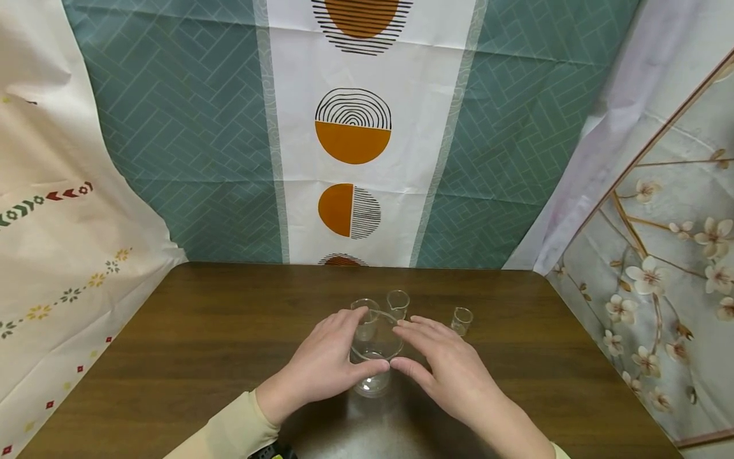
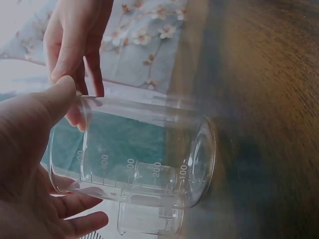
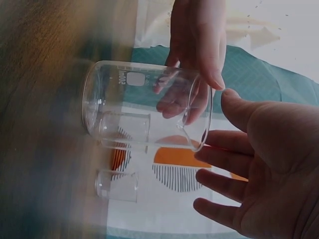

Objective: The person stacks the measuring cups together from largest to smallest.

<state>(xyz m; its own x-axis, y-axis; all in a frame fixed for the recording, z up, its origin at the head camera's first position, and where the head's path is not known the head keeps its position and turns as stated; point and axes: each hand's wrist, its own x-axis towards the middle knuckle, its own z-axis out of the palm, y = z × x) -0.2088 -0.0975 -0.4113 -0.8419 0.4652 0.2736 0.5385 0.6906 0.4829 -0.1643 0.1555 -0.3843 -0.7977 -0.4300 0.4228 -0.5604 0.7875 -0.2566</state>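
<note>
A large clear glass beaker (image 1: pixel 373 376) stands upright on the table, with white graduations and a 500 ml mark in the wrist views. Around its rim, my left hand (image 1: pixel 327 360) curves from the left, its thumb (image 2: pixel 62 94) right at the near edge and its fingers loosely extended along the side. From the right, my right hand (image 1: pixel 447 363) faces it, fingers (image 3: pixel 219 184) spread and relaxed beside the rim. The two thumb tips nearly meet at the near side of the rim. Through the glass, the left fingers show in the right wrist view.
Behind the large beaker are two smaller glass beakers, one partly overlapped by it (image 1: pixel 364 306) and another (image 1: pixel 398 301) further back. A third small beaker (image 1: pixel 461 320) sits right of my right hand. Patterned cloths (image 1: pixel 201 159) hang around the brown wooden table (image 1: pixel 229 306).
</note>
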